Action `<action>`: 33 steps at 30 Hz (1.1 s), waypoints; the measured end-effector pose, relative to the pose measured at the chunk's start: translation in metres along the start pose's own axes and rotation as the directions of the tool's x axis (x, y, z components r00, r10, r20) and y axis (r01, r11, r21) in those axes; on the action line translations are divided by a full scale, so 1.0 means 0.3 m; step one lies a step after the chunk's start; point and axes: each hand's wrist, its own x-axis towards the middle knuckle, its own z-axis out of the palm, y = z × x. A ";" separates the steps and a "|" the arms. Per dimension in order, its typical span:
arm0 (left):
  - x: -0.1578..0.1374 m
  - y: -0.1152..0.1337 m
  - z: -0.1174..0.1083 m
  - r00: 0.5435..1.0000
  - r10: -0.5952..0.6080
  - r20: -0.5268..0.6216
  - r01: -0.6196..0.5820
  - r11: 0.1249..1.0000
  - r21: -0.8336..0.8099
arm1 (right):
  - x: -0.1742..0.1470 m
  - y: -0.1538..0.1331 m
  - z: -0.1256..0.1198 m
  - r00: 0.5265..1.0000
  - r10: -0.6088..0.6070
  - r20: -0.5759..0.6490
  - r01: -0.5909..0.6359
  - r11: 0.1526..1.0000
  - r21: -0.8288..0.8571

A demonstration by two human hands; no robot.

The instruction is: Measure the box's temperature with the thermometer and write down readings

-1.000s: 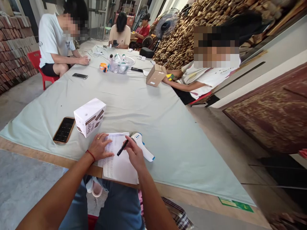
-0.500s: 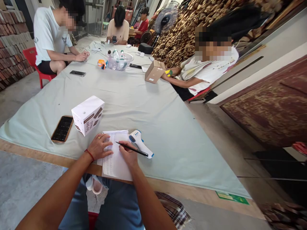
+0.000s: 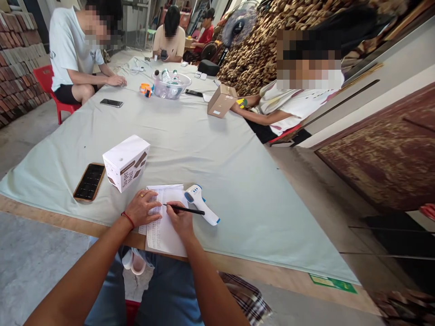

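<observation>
At the table's near edge lies a white sheet of paper [image 3: 165,235] with rows of handwriting down its left part. My left hand [image 3: 144,208] rests flat on its left side, fingers spread. My right hand [image 3: 180,222] is closed on a black pen [image 3: 186,209], whose tip points left at the paper, near my left fingertips. Whether the tip touches the paper I cannot tell. Just right of the paper lies a white and blue infrared thermometer [image 3: 202,203]. A white box [image 3: 125,163] with brown print stands beyond my left hand, and a phone [image 3: 89,182] in a brown case lies left of it.
Farther along the cloth-covered table [image 3: 244,194] are a clear plastic basin [image 3: 171,86] with bottles, an orange tape dispenser [image 3: 146,89], another phone [image 3: 111,103] and a cardboard box [image 3: 221,100]. Several people sit around the table. A fan [image 3: 238,27] stands behind, before stacked firewood.
The pen has tilted flatter in my right hand, its back end swinging up and left. My left hand stays on the paper. The whole view has shifted slightly.
</observation>
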 end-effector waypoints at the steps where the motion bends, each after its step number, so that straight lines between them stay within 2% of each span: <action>1: 0.000 0.000 0.000 1.000 0.000 0.000 0.000 1.000 0.000 | 0.000 0.003 0.001 1.000 0.002 0.001 -0.002 1.000 0.002; 33: 0.001 -0.001 0.000 1.000 -0.016 0.019 0.016 1.000 -0.008 | 0.006 0.019 0.004 1.000 0.006 -0.018 -0.006 1.000 0.006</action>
